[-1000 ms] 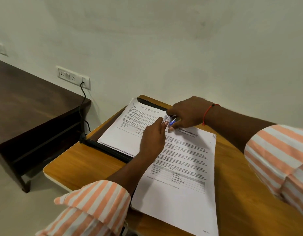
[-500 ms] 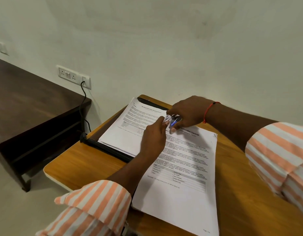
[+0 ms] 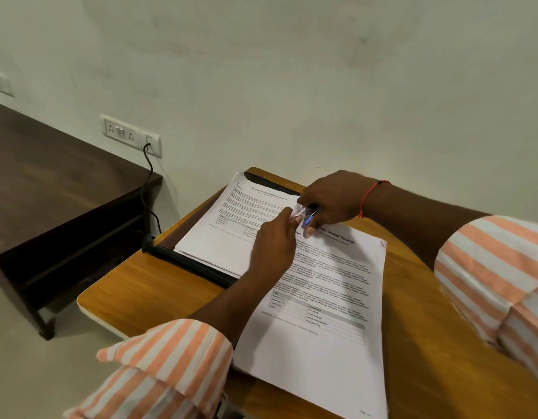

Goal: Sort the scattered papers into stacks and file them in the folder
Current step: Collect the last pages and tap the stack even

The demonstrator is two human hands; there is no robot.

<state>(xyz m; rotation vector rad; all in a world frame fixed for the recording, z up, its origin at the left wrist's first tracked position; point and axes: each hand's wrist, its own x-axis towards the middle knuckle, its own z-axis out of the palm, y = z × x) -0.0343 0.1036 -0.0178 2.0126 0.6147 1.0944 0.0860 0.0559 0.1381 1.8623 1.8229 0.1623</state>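
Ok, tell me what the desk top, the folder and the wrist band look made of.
Desk top: wood-look laminate, probably; orange grain, soft sheen, pale edge strip. Folder: black leatherette or plastic, matte; raised rim around the papers. Wrist band: thin red thread or cord, judging by its fineness.

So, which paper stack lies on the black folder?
The left stack headed Internship Documentation, framed by the black folder; the Education Transcript stack lies nearer.

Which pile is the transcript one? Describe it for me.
On the orange desk lie two paper stacks. The transcript stack is the nearer, right one. Unlike the internship stack, no black folder rim frames it, and the right hand holds a small blue object over its corner.
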